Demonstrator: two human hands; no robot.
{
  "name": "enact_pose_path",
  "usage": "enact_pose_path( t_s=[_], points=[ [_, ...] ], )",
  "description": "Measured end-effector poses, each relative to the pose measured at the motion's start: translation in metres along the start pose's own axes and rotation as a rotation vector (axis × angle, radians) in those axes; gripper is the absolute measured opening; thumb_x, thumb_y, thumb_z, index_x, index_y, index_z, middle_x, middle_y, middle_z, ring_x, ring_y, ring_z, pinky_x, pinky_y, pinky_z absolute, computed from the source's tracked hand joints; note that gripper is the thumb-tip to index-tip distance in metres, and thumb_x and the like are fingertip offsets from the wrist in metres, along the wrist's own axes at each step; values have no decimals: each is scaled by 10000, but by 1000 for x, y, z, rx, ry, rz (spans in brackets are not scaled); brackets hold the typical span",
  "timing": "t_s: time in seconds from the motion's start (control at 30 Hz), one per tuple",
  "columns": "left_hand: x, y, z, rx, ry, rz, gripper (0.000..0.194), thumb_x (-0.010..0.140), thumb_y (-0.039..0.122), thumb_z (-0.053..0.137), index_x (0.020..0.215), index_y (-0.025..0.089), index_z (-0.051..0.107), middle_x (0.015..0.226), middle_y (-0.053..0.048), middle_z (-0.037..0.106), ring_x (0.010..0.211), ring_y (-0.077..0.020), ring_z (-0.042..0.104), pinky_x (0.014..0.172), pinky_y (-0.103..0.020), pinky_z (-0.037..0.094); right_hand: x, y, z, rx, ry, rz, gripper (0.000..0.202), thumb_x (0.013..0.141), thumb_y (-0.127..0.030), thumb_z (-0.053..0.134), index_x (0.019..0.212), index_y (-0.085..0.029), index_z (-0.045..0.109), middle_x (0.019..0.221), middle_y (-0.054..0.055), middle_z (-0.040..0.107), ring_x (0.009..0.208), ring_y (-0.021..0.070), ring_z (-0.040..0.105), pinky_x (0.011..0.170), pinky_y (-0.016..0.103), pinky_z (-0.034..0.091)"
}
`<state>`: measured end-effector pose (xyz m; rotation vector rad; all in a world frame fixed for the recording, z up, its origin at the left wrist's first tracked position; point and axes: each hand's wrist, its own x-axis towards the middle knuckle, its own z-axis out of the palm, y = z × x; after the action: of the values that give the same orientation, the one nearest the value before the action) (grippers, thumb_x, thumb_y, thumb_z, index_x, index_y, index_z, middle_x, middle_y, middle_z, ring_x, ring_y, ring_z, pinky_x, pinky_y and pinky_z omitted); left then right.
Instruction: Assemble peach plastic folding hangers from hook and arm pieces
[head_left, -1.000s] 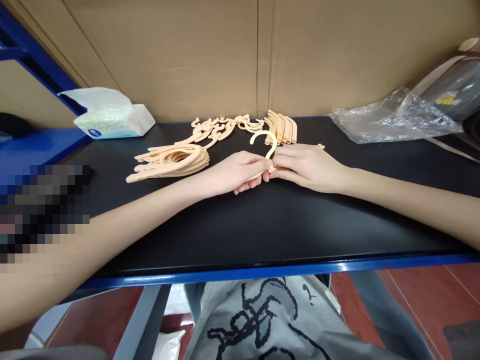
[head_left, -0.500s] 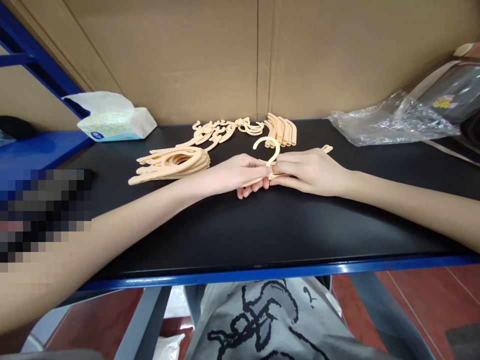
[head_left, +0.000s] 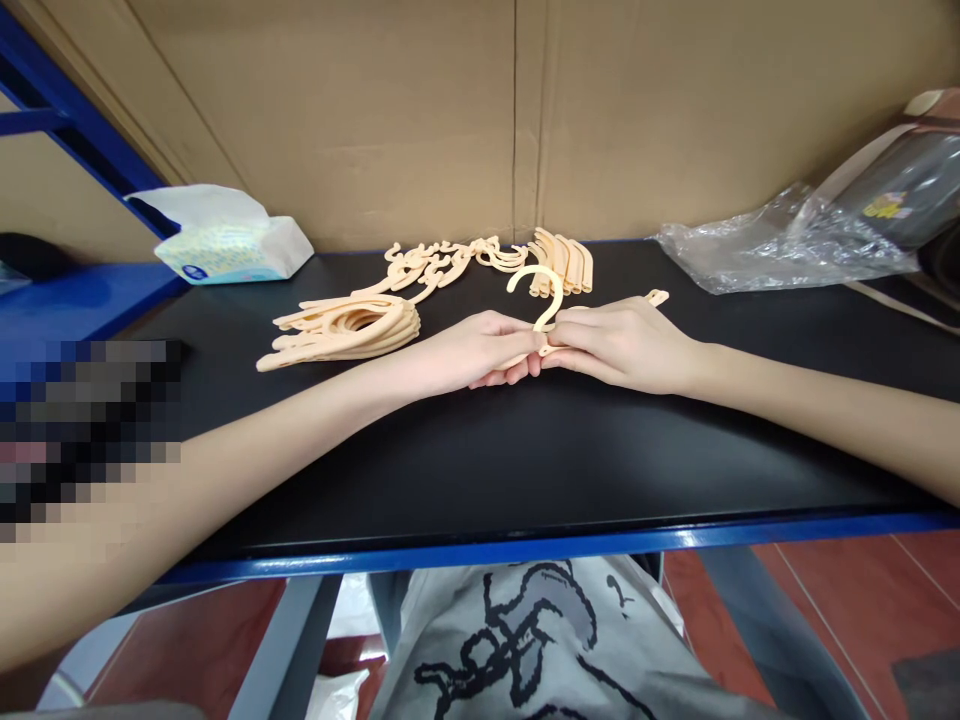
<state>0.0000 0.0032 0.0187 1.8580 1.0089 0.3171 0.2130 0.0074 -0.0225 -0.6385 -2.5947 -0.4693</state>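
Black tabletop (head_left: pixel 480 460) carries it all. Clear bag (head_left: pixel 787 250) far right, tissues (head_left: pixel 232 245) far left, both beside the parts. Stack (head_left: pixel 364 325) left, flat pieces overlapping, presumably to stay compact. Hook pieces (head_left: pixel 450 262) far middle, curved arms (head_left: pixel 566 262) just right of them: likely grouped by shape, in reach. Hanger (head_left: pixel 558 290) mid-scene between both hands, hook up, probably so the joint is reachable from both sides. Left hand (head_left: pixel 495 350) fingers pinch near hook base; right hand (head_left: pixel 630 345) fingers wrap its right part, exact grip hidden.
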Motion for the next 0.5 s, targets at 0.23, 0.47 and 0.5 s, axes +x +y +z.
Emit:
enact_pose_path(
  t_s=[0.23,0.47,0.5],
  points=[
    [-1,-6,3,49,12,36,339,1022,217,380,733,152,546,596,29,511,510,-72,427,496,-195,337,0,-1,-1,90,-27,87,472,1067,-448,328,905,-168,672,779,26,702,623,109,597,513,243,286],
    [-6,-10,8,581,124,199,259,950,262,370,787,183,555,758,3,621,675,-144,567,640,-264,379,0,1,0,31,-38,76,463,1065,-411,338,877,-165,683,696,14,654,574,108,544,504,259,245],
    [-7,-8,9,638,123,199,210,929,261,412,779,186,539,750,8,615,650,-140,554,615,-262,360,0,1,1,15,-31,67,464,1063,-412,341,876,-164,686,685,14,647,569,110,539,501,262,241]
  ],
)
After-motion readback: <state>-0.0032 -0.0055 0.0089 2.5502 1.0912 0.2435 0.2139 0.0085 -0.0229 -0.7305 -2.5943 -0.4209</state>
